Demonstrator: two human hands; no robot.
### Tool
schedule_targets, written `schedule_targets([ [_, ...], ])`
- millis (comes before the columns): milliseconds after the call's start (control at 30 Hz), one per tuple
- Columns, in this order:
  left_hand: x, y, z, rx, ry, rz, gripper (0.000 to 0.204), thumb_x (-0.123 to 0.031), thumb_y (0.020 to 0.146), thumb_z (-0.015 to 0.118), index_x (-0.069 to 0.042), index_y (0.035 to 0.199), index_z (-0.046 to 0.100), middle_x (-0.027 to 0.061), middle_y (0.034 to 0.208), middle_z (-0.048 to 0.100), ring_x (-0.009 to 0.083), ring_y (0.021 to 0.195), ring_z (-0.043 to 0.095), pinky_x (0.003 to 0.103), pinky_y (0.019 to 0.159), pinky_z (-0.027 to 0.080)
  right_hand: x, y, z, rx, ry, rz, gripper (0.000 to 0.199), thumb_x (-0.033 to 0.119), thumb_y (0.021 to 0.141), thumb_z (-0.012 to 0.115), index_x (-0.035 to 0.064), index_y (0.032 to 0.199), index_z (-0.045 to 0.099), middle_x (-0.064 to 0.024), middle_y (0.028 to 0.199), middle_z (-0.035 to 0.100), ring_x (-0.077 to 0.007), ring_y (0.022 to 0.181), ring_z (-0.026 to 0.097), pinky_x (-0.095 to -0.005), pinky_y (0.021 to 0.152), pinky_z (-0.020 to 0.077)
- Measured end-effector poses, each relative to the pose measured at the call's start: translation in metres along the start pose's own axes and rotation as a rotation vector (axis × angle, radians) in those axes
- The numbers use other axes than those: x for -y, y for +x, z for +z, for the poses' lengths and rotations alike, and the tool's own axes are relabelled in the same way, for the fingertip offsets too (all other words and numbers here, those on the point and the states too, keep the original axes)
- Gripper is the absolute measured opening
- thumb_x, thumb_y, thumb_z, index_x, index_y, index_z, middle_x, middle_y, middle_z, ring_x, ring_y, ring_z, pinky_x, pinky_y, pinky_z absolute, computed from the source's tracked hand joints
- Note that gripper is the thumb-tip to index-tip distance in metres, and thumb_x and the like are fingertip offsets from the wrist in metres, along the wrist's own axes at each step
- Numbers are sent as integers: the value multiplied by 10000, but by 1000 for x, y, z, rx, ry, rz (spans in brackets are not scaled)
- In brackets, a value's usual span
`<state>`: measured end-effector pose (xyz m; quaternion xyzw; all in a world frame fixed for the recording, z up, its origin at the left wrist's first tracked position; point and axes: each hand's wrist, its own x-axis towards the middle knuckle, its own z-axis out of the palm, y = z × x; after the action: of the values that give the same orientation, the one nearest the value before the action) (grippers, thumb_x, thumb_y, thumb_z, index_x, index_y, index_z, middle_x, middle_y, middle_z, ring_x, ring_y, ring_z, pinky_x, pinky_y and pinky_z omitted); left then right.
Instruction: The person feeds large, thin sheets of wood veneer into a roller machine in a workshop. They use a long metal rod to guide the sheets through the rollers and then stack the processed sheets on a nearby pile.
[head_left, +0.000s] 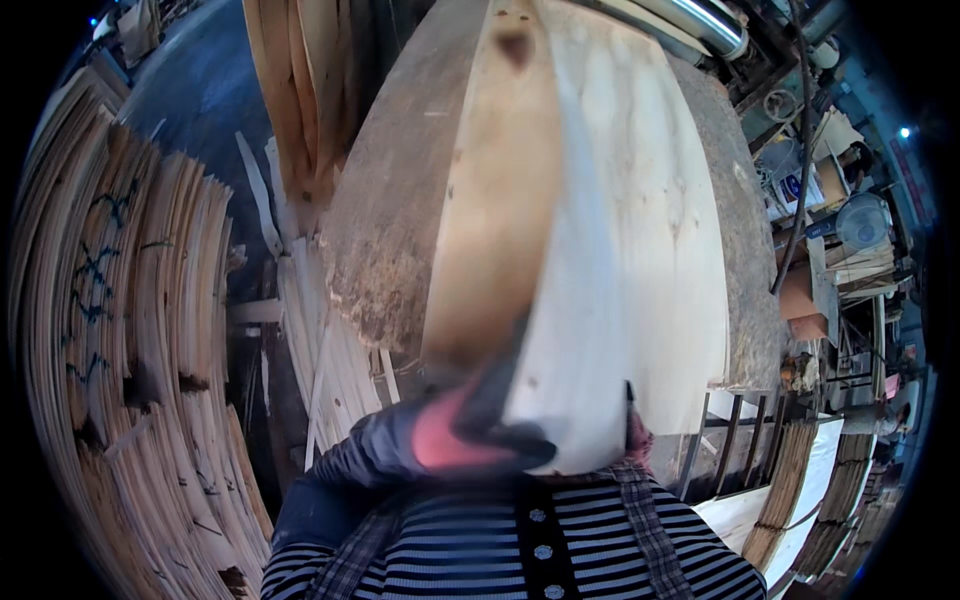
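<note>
The head view is filled at its centre by a pale veneer sheet [620, 270], held up close in front of the body and lying over a tall stack of veneer [400, 220] with rough, bark-brown edges. The sheet's near edge is gripped by the left hand [470, 435], gloved in pink and dark fabric, the fingers being closed over the lower left corner. Of the right hand [637, 435] only a sliver of pink glove is seen behind the lower right corner of the sheet; it appears to be closed on that edge, but the grip itself is hidden and cannot be told with certainty. A darker, tan strip of wood with a knot near its top is seen just left of the pale sheet, touching it.

The step in hand is judged to be the lifting or drawing of a single sheet off the stack toward the body. For the next move, an even pull at both corners would be called for, since so thin a sheet could split or buckle if one side were drawn ahead of the other.

A striped garment with buttons [540, 550] is seen below. Curved bundles of stacked veneer [130, 350] stand at the left, and more stacks [810, 490] and a fan [862, 222] lie at the right.
</note>
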<state>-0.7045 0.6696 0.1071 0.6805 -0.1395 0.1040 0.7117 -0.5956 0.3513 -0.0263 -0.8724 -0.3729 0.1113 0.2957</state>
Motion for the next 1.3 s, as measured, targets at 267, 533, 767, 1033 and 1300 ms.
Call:
schedule_targets([
  [267,173,-50,-36,-631,591,-508,552,-357,725,583,-14,1139,457,193,1089,504,304,1004,491,398,836,398,32,134,-8,-38,-361,-115,548,144,624,592,54,1145,450,-209,1106,487,-343,996,492,-392,825,420],
  [533,207,-45,0,-642,1014,-919,931,-528,639,580,11,1287,183,256,1275,281,409,1186,241,443,980,220,-48,278,2,-116,-385,-51,647,210,658,611,129,1244,351,-159,1245,384,-300,1128,386,-378,916,344],
  [767,203,-36,-7,-710,959,-898,830,-348,664,608,4,1289,190,226,1218,381,355,1117,369,400,947,278,-55,334,-2,-382,-467,75,621,293,729,543,58,1256,312,-180,1271,319,-315,1196,265,-459,995,175],
  [1033,135,-8,-25,-838,44,-663,672,-122,762,581,5,1293,188,154,1166,457,202,1027,483,293,858,386,-51,140,33,165,-357,-254,788,550,640,567,20,1199,398,-233,1255,315,-392,1169,278,-538,975,143],
  [1300,45,82,15,-359,-302,-253,373,-77,797,547,25,1136,430,69,973,554,122,876,519,245,775,422,-55,73,32,-129,-208,-178,699,369,649,629,32,1204,370,-229,1277,281,-419,1174,263,-503,959,230],
])
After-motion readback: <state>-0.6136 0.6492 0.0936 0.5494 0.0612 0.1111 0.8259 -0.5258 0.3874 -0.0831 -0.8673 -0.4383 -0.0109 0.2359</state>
